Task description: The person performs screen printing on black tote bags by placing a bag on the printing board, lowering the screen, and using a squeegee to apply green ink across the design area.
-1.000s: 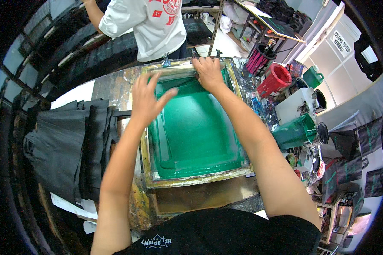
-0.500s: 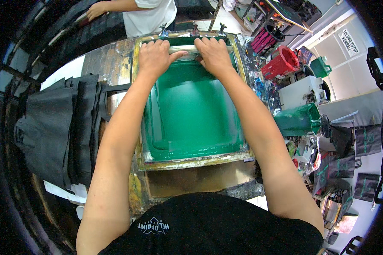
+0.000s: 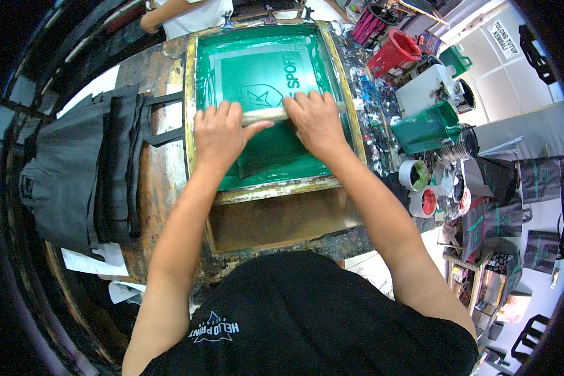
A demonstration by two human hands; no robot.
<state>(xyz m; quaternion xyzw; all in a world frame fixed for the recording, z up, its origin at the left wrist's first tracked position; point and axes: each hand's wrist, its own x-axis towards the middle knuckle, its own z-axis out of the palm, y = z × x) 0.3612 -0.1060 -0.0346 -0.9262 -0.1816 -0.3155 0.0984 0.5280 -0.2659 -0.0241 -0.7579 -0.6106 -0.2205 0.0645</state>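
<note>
A wooden-framed printing screen (image 3: 341, 81) coated in green ink lies flat on the worn table. Both hands press a long squeegee (image 3: 266, 114) across the middle of the green mesh. My left hand (image 3: 218, 133) grips its left end, and my right hand (image 3: 314, 120) grips its right end. Behind the squeegee the mesh shows a paler stencil with a shield shape and letters. The squeegee blade is hidden under my fingers.
A stack of black fabric bags (image 3: 75, 169) lies left of the screen. Red (image 3: 393, 53) and green (image 3: 427, 127) ink buckets, small ink pots (image 3: 420, 188) and more bags (image 3: 514, 200) crowd the right. Another person in a white shirt (image 3: 191, 14) stands at the table's far end.
Both hands have pulled the squeegee from the far end of the screen toward me, to about its middle, uncovering the stencil design behind it.
</note>
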